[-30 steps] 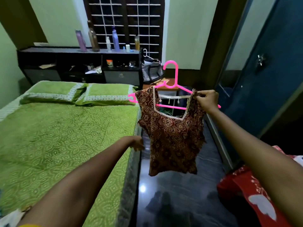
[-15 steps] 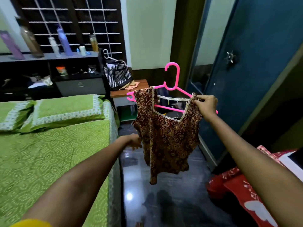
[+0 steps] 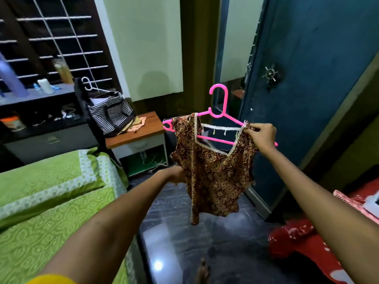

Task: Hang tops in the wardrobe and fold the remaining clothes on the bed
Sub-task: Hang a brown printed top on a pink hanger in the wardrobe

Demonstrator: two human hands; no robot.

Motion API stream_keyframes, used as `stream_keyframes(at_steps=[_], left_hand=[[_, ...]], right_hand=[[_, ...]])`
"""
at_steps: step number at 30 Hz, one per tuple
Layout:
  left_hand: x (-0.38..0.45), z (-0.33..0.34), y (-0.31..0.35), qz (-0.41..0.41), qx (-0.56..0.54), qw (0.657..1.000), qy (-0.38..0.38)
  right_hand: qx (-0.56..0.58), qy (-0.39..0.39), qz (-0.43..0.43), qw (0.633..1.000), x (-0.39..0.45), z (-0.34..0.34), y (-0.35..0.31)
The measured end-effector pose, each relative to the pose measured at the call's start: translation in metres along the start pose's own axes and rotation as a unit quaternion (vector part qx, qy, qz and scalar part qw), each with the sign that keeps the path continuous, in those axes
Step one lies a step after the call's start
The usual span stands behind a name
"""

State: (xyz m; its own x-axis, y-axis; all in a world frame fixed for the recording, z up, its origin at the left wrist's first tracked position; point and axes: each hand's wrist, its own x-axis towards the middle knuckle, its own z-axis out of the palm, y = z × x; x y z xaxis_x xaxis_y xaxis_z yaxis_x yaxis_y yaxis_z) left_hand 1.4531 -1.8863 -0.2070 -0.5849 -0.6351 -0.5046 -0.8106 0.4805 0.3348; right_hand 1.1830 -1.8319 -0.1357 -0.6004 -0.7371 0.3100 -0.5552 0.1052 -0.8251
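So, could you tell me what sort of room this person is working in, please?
Most likely a home bedroom: a bed with a green patterned cover, a bedside table carrying a striped bag, and a tall blue wardrobe door beside them.

Maroon top (image 3: 215, 177) with a cream floral print and white lace neckline, on a bright pink hanger (image 3: 220, 103). Lime-green bedspread (image 3: 51, 232) at 8 o'clock, pale swirl pattern. Black-and-white striped bag (image 3: 110, 113) at 10 o'clock. Dark blue wardrobe door (image 3: 317, 78) at 2 o'clock. Red cloth (image 3: 303, 242) at 4 o'clock, white markings, possibly floral.
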Motion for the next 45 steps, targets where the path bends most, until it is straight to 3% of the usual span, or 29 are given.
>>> stream_keyframes(at_steps=[20, 27, 34, 39, 43, 45], left_hand=[[0.291, -0.178, -0.006, 0.112, 0.09, 0.989, 0.014], [0.374, -0.221, 0.02, 0.21, 0.15, 0.966, -0.003], [0.434, -0.263, 0.055, 0.318, 0.159, 0.934, 0.032], [0.446, -0.273, 0.077, 0.416, 0.073, 0.898, 0.121], [0.446, -0.278, 0.092, 0.535, 0.006, 0.796, 0.283], [0.452, -0.282, 0.103, 0.523, -0.008, 0.779, 0.346]], right_hand=[[-0.05, 0.102, 0.082, 0.99, 0.205, 0.068, 0.045], [-0.091, 0.167, 0.116, 0.975, 0.241, 0.08, 0.062], [-0.117, 0.242, 0.171, 0.948, 0.253, 0.082, 0.067], [-0.13, 0.284, 0.2, 0.929, 0.25, 0.079, 0.076], [-0.143, 0.285, 0.213, 0.924, 0.251, 0.073, 0.085], [-0.156, 0.275, 0.216, 0.924, 0.254, 0.069, 0.09]])
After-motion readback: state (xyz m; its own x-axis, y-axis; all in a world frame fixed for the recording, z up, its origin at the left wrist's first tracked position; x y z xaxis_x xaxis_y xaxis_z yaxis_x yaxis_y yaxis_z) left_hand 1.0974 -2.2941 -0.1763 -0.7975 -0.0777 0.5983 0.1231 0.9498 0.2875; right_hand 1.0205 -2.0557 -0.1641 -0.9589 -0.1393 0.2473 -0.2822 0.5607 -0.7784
